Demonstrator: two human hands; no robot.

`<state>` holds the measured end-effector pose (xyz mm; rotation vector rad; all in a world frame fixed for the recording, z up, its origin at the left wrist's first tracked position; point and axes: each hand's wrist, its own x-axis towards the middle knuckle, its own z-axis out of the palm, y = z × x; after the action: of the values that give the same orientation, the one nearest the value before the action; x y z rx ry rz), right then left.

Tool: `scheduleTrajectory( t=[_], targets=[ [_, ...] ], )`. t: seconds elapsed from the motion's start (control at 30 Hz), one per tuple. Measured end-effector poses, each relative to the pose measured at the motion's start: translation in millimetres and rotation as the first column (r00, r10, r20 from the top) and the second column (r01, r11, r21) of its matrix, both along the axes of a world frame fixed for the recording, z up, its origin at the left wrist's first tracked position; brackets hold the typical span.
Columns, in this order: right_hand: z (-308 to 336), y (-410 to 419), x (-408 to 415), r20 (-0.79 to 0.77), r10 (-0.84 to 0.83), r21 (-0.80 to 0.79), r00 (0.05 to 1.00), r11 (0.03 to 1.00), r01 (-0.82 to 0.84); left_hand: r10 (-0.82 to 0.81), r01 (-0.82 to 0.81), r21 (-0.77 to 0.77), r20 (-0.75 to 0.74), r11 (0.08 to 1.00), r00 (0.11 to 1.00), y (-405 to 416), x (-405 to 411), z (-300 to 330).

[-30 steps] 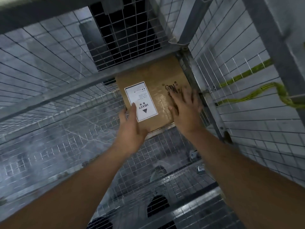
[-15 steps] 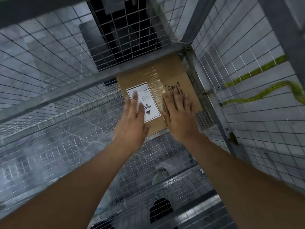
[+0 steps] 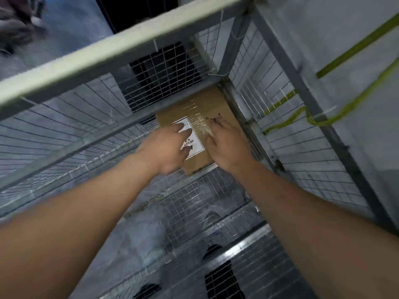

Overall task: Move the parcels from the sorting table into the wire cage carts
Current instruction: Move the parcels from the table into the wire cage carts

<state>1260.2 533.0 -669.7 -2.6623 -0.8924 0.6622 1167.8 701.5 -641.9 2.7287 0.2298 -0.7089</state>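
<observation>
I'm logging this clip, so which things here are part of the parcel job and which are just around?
Part of the job:
- parcel, with a HEAVY label
- wire cage
- left hand, flat over the label
- right hand, flat on the parcel

Just around:
- green rope outside the mesh

left hand [image 3: 167, 148]: bare, no glove | right hand [image 3: 230, 147]: bare | forearms: unsleeved

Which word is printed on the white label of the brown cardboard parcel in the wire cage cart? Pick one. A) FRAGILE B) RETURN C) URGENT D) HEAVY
D: the white label on the brown cardboard parcel reads HEAVY, between the left hand and right hand.
</observation>
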Motion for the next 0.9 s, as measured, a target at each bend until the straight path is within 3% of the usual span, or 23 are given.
scheduleTrajectory(
  t=[0.5, 0.9],
  targets=[
    [329, -36, -117, 0.073, -0.181, -0.057, 0.981, 0.981, 0.185, -0.233, 0.234, 0.012, 0.153, 0.972, 0.960, -1, -79, 282],
    [554, -119, -212, 0.149, -0.376, 0.100, 0.915, 0.926, 0.364, -0.348, 0.340, 0.079, 0.290, 0.937, 0.892, -74, -129, 503]
  ],
)
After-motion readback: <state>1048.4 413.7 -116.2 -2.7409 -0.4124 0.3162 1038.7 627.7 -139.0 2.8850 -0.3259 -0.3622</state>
